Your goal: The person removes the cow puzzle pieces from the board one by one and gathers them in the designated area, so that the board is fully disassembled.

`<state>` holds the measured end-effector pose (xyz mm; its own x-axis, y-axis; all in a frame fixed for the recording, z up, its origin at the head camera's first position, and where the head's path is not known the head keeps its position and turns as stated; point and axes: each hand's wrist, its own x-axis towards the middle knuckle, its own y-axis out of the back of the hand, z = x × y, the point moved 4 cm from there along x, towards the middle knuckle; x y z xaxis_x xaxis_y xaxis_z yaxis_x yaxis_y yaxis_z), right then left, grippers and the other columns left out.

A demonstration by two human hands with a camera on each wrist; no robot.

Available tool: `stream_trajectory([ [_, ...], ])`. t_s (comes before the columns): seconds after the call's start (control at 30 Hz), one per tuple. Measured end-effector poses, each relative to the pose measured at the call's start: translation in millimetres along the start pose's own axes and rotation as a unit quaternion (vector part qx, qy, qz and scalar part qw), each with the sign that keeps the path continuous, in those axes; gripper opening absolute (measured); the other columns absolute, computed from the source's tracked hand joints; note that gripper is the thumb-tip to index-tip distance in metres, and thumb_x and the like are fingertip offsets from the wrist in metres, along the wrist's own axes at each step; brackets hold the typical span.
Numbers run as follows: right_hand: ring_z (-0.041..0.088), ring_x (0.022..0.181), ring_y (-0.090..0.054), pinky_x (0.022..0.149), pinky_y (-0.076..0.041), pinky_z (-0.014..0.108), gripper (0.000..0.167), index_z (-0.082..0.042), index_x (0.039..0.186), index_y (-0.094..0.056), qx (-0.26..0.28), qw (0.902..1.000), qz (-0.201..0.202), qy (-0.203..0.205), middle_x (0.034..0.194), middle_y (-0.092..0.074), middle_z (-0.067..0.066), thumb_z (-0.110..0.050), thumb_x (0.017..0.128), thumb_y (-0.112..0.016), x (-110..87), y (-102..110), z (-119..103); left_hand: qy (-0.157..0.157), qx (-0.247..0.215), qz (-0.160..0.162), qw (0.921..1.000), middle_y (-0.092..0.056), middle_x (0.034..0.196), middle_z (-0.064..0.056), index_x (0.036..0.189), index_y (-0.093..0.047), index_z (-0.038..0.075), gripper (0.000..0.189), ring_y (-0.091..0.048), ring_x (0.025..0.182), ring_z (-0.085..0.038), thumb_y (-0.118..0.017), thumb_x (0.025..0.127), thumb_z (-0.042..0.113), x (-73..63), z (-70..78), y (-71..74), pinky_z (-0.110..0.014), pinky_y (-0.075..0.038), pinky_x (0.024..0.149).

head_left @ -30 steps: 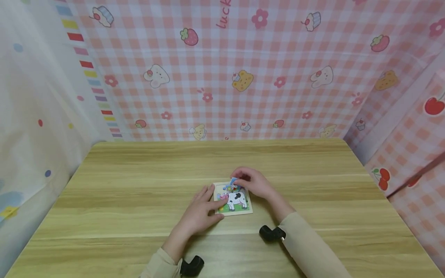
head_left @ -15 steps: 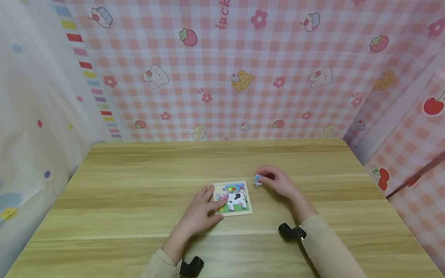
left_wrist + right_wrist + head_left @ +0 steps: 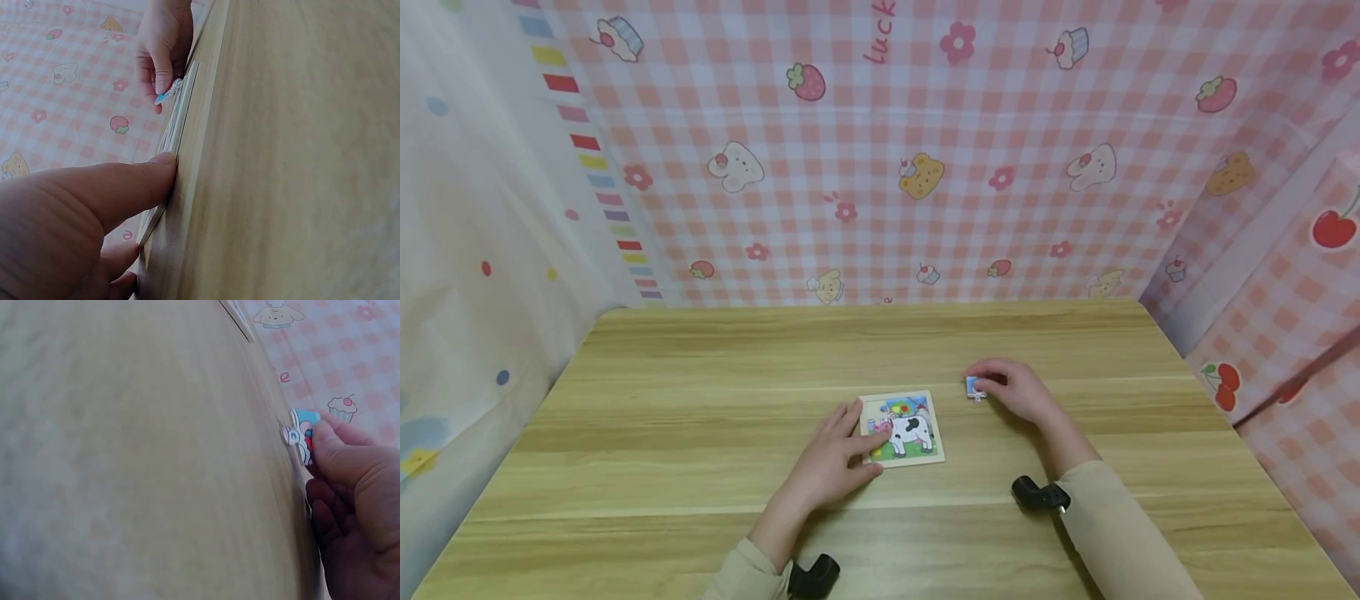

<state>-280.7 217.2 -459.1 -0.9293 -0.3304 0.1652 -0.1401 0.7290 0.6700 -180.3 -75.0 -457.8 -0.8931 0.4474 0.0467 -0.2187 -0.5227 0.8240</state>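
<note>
A small square jigsaw puzzle with a pale wooden rim lies flat on the table, showing a black-and-white cow on green grass. My left hand rests on its left side, the index finger stretched onto the cow's head and the thumb by the near edge. To the right, my right hand pinches a puzzle piece between thumb and fingers. The right wrist view shows this puzzle piece tilted close to the table, with light blue, red and white print. Its lower part has a rounded knob.
The wood-grain table reaches to a pink checked cloth hanging behind it. Printed cloths also hang at the left and right sides. A black wrist camera sits on the left wrist, another black wrist camera on the right.
My right hand has lifted the puzzle piece from the upper part of the puzzle and carried it right, away from the board. My left hand has stayed in place.
</note>
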Motion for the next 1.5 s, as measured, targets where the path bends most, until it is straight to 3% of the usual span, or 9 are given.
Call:
stream_trajectory([
  [0.3, 0.029, 0.098, -0.058, 0.088, -0.046, 0.047, 0.016, -0.005, 0.106, -0.076, -0.055, 0.9982, 0.021, 0.01, 0.104, -0.068, 0.011, -0.005, 0.092, -0.068, 1.5, 1, 3, 0.002, -0.001, -0.001, 1.0, -0.024, 0.158, -0.025, 0.135, -0.064, 0.019, 0.046, -0.016, 0.146, -0.046, -0.072, 0.091, 0.029, -0.1, -0.5, -0.8, -0.058, -0.013, 0.117],
  [0.67, 0.025, 0.091, -0.058, 0.081, -0.049, 0.041, 0.014, -0.007, 0.103, -0.077, -0.074, 0.9964, 0.041, 0.008, 0.1, -0.063, 0.009, -0.004, 0.091, -0.07, 2.8, -2, 3, -0.007, -0.007, 0.004, 0.9999, -0.026, 0.157, -0.026, 0.134, -0.064, 0.016, 0.046, -0.017, 0.145, -0.047, -0.072, 0.09, 0.028, -2.9, 0.5, 1.1, -0.059, -0.014, 0.116],
  [0.9, 0.027, 0.094, -0.057, 0.083, -0.048, 0.045, 0.021, -0.006, 0.111, -0.073, -0.1, 0.9933, 0.046, 0.035, 0.104, -0.064, 0.011, -0.01, 0.09, -0.073, 4.3, -7, -14, 0.002, -0.015, -0.001, 0.9999, -0.025, 0.157, -0.026, 0.134, -0.064, 0.015, 0.046, -0.016, 0.145, -0.046, -0.073, 0.09, 0.026, -2.9, 0.8, 1.8, -0.059, -0.013, 0.116],
  [1.03, 0.024, 0.089, -0.055, 0.077, -0.047, 0.04, 0.024, -0.007, 0.113, -0.072, -0.092, 0.9921, 0.025, 0.082, 0.106, -0.065, 0.01, -0.015, 0.09, -0.073, 4.8, -18, -31, 0.001, -0.014, -0.001, 0.9999, -0.025, 0.157, -0.026, 0.134, -0.064, 0.016, 0.046, -0.016, 0.146, -0.046, -0.072, 0.091, 0.026, -2.3, 1.4, 2.1, -0.059, -0.013, 0.116],
  [1.17, 0.024, 0.095, -0.056, 0.083, -0.045, 0.042, 0.027, -0.01, 0.114, -0.072, -0.086, 0.9882, -0.015, 0.126, 0.111, -0.066, 0.007, -0.017, 0.089, -0.075, 4.2, -32, -49, -0.002, -0.013, -0.002, 0.9999, -0.025, 0.157, -0.026, 0.135, -0.063, 0.016, 0.046, -0.016, 0.145, -0.047, -0.072, 0.091, 0.026, -2.4, 2.8, 3.3, -0.06, -0.013, 0.116],
  [1.37, 0.023, 0.111, -0.054, 0.097, -0.042, 0.047, 0.039, -0.017, 0.12, -0.071, -0.087, 0.9802, -0.098, 0.149, 0.118, -0.064, 0.001, -0.026, 0.084, -0.081, 4.4, -52, -64, -0.005, -0.006, -0.004, 1.0, -0.025, 0.157, -0.026, 0.136, -0.063, 0.017, 0.046, -0.016, 0.145, -0.047, -0.071, 0.092, 0.027, -2.1, 2.5, 3.1, -0.061, -0.014, 0.116],
  [1.5, 0.022, 0.111, -0.054, 0.099, -0.041, 0.046, 0.047, -0.018, 0.122, -0.07, -0.103, 0.9731, -0.122, 0.166, 0.118, -0.064, 0.0, -0.031, 0.079, -0.084, 5.5, -60, -70, -0.006, -0.006, -0.003, 1.0, -0.025, 0.157, -0.026, 0.135, -0.063, 0.017, 0.046, -0.016, 0.145, -0.047, -0.072, 0.091, 0.027, -2.6, 3.0, 3.7, -0.061, -0.014, 0.116],
])
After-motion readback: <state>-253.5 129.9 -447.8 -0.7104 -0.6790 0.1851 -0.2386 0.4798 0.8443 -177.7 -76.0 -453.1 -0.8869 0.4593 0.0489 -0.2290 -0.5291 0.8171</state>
